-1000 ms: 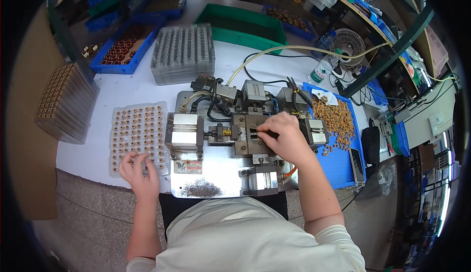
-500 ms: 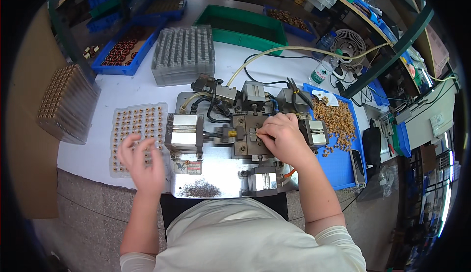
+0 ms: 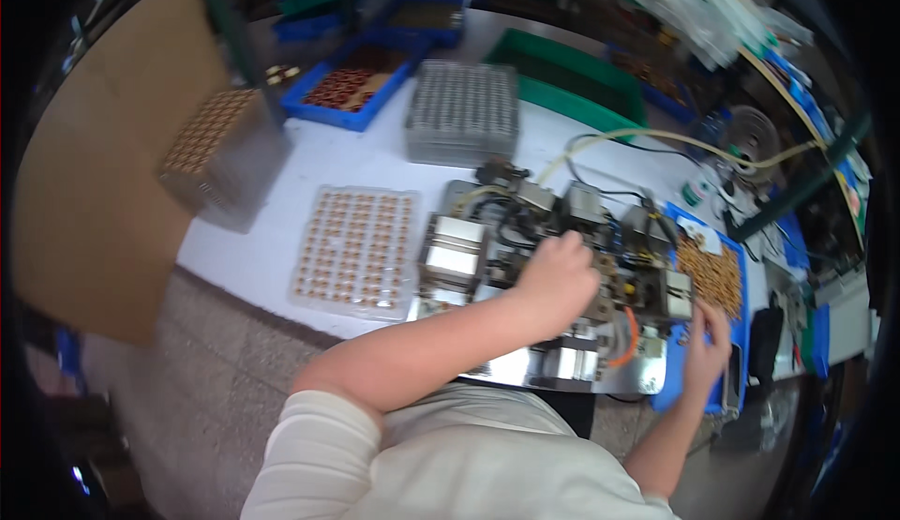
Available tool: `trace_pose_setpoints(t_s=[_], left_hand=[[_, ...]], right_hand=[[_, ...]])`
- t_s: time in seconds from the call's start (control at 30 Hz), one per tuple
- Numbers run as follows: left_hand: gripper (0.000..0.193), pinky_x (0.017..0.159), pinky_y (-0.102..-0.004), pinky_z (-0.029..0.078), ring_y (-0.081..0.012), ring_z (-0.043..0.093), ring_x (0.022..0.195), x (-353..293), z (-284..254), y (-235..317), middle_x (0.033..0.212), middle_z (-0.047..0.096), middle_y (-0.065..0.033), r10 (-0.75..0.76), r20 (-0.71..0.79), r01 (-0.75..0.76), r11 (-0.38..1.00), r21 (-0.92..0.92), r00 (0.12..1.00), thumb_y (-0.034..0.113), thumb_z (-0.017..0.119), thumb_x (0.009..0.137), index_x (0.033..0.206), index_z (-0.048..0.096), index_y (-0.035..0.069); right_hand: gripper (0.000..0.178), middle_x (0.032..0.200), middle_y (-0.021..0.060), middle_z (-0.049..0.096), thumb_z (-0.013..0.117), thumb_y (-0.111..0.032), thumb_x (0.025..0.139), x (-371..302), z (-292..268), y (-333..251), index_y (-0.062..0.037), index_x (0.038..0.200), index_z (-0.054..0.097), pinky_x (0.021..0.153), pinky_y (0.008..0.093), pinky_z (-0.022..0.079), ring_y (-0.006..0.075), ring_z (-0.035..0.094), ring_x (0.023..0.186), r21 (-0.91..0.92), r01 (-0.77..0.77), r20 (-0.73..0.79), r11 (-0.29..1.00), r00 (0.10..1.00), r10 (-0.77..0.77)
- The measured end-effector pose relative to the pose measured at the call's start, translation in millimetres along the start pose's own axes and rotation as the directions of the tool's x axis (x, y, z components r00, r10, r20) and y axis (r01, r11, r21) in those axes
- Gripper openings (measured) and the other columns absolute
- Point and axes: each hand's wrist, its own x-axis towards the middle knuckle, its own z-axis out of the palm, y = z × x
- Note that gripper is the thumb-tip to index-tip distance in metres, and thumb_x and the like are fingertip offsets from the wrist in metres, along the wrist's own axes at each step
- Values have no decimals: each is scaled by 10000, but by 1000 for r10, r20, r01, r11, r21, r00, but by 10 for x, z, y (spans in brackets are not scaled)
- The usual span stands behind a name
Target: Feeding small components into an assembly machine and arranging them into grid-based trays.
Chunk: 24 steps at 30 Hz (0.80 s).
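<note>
My left hand (image 3: 560,281) reaches across to the middle of the metal clamping machine (image 3: 459,234). Its fingers are curled together over the central fixture, and whatever they hold is hidden beneath them. My right hand (image 3: 708,351) is at the machine's right end, over the near part of a blue tray (image 3: 667,389). Its fingers look stretched and somewhat apart, with nothing visible between them, though the picture is blurred. Small brass-coloured parts (image 3: 712,281) lie heaped in that tray, just beyond the fingertips. A clear plastic tray (image 3: 356,253) with rows of small brass-coloured parts lies left of the machine.
A stack of clear trays (image 3: 461,112) stands behind the machine, and another filled stack (image 3: 225,159) at the left. Farther back are a green bin (image 3: 572,84) and a blue tray of red rings (image 3: 342,89). A pale hose (image 3: 619,134) arches over the machine's back.
My left hand has moved from the clear tray to the machine's centre. My right hand has left the centre for the blue tray on the right. The whole view has swung left.
</note>
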Motion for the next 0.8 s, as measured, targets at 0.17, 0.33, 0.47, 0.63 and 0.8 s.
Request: trace_pose_setpoints(t_s=[0.17,0.33,0.47,0.63,0.8], left_hand=[[103,821,-397,410,-297,483,934,-12,68,39,890,651,-153,16,-52,-12,997,70,999,135,678,720,792,685,62],[135,828,-397,409,-295,481,934,-38,19,32,902,648,-161,20,-8,-19,994,111,1000,129,693,710,822,682,55],[162,828,-390,413,-297,482,939,-53,-12,3,912,640,-165,26,48,-30,996,82,999,118,697,707,849,670,44],[146,835,-389,420,-305,485,959,40,21,-34,914,627,-161,20,-158,-12,999,52,987,104,687,715,843,646,47],[49,788,-425,466,-317,538,900,-68,-525,-426,860,656,-137,-166,-376,114,981,-156,912,69,631,761,797,654,44]], right_hand=[[208,1025,70,717,614,-110,991,-362,-388,740,15,1134,701,846,263,490,156,620,889,-105,-171,-64,980,984,165],[212,996,71,713,612,-117,986,-513,-390,930,18,1122,704,819,265,490,159,614,860,-185,-253,-42,950,968,249],[209,977,77,708,603,-110,981,-615,-251,1111,18,1109,708,792,272,490,163,603,827,-219,-254,30,942,963,267],[202,959,82,700,598,-100,976,-681,-104,1165,22,1094,708,770,275,487,162,588,798,-289,-235,73,928,961,266],[204,957,87,697,598,-99,977,-702,-118,1172,27,1095,706,766,272,483,161,580,792,-249,-243,33,937,965,259]])
